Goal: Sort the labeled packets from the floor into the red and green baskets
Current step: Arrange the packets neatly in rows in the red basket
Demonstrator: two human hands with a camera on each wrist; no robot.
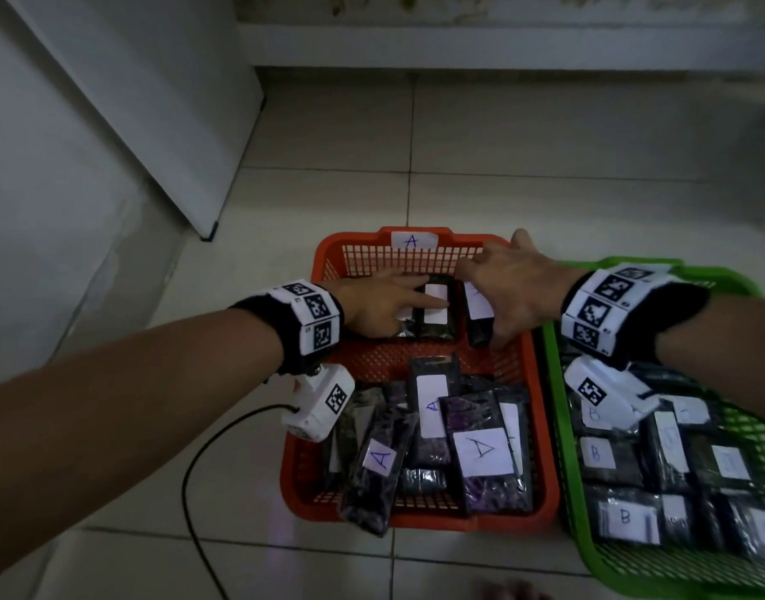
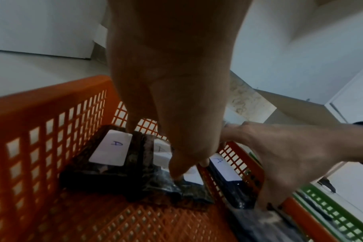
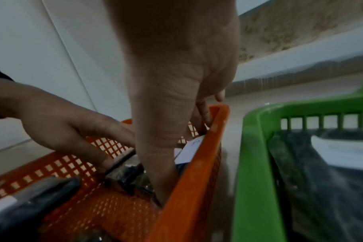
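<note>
The red basket (image 1: 328, 253), tagged A, stands on the tiled floor with the green basket (image 1: 562, 426) against its right side. At the red basket's far end, dark packets with white A labels lie side by side. My left hand (image 1: 415, 296) rests straight fingers on the middle packet (image 1: 437, 313); another A packet (image 2: 112, 150) lies to its left. My right hand (image 1: 502, 296) grips the rightmost A packet (image 1: 478, 313) end to end beside the basket wall (image 3: 207, 147), thumb at the near end and fingers at the far end.
Several A packets (image 1: 437, 435) are heaped at the red basket's near end. B packets (image 1: 631, 469) fill the green basket. A black cable (image 1: 198, 469) runs over the floor on the left. A white cabinet (image 1: 133, 101) stands at the left, a low ledge (image 1: 502, 45) behind.
</note>
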